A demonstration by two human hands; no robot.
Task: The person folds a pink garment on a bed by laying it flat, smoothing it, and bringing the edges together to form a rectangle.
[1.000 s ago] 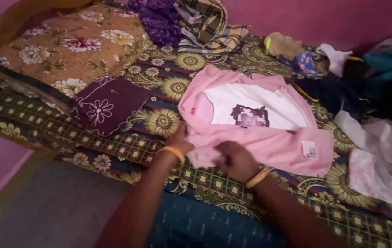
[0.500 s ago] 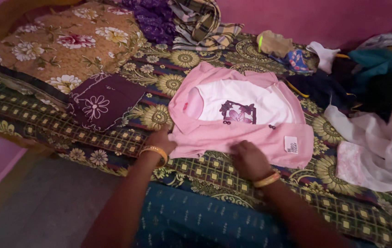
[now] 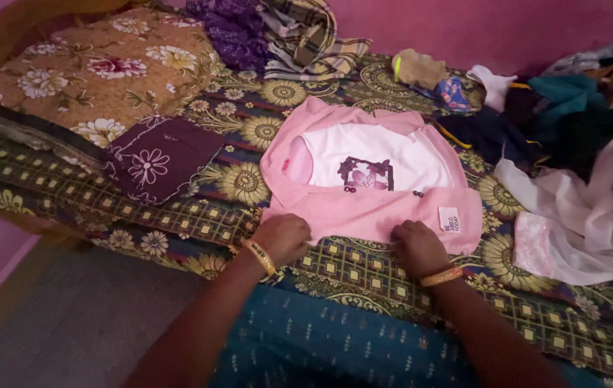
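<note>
Bed: a bedspread [image 3: 306, 269] with yellow flowers and squares is covering it; there are no boxes or baskets on it, only loose cloth lying straight on the spread.
Pink garment [image 3: 367, 179]: it is lying flat in the middle of the bed, a white panel with a dark flower print showing at its centre, and its lower part is sitting folded up as a band across the front.
Long axis of the fold: the band is running left to right, parallel to the near bed edge; a white tag [image 3: 449, 219] is sitting near its right end.
Which way it points: the neck end is pointing away from the person, toward the pink wall [image 3: 508, 29].
Left hand [image 3: 283, 237]: it is resting on the band's lower left corner, fingers curled over the edge; whether they are pinching the cloth cannot be told.
Right hand [image 3: 416, 246]: it is pressing on the band's lower edge just left of the tag, fingers bent down on the cloth.
Maroon cloth [image 3: 161, 156]: folded, with a white flower, it is lying to the left of the pink garment, apart from it.
Floral pillow [image 3: 105, 68]: it is sitting at the far left.
Clothes pile [image 3: 579, 165]: white, dark and teal pieces are lying heaped at the right.
</note>
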